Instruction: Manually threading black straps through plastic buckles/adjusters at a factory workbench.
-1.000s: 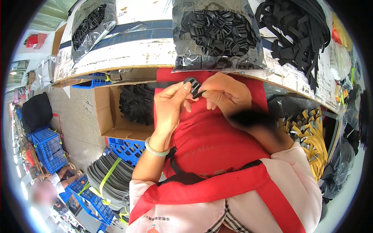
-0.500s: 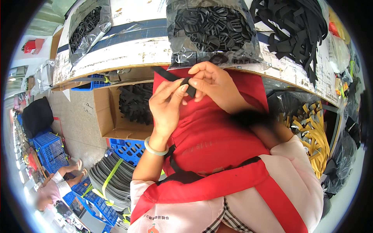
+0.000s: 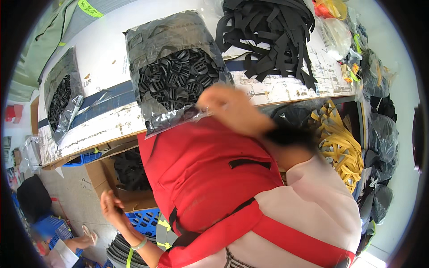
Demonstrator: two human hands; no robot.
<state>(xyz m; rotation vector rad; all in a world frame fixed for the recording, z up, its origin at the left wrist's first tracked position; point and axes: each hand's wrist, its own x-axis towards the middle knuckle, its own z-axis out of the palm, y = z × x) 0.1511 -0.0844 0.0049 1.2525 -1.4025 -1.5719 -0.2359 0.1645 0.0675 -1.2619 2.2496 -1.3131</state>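
My right hand (image 3: 225, 107) is blurred by motion at the near edge of the worktable (image 3: 111, 120). It touches the open end of a clear bag of black plastic buckles (image 3: 176, 78); its grip is unclear. My left hand (image 3: 111, 206) hangs low at my left side, over the cardboard box (image 3: 96, 178) under the table. Its fingers curl around a small black piece (image 3: 119, 209). A loose heap of black webbing straps (image 3: 268, 31) lies on the table behind the right hand.
A second bag of black parts (image 3: 60, 96) lies at the table's left end. Yellow straps (image 3: 339, 143) and dark bags fill the space at the right. Blue crates (image 3: 143, 221) and bundled black strapping (image 3: 123, 250) stand on the floor. Another person's arm (image 3: 67, 250) shows at lower left.
Both hands were together before my chest on a black strap and buckle. Now the left has dropped to the box below the table, and the right has reached to the buckle bag.
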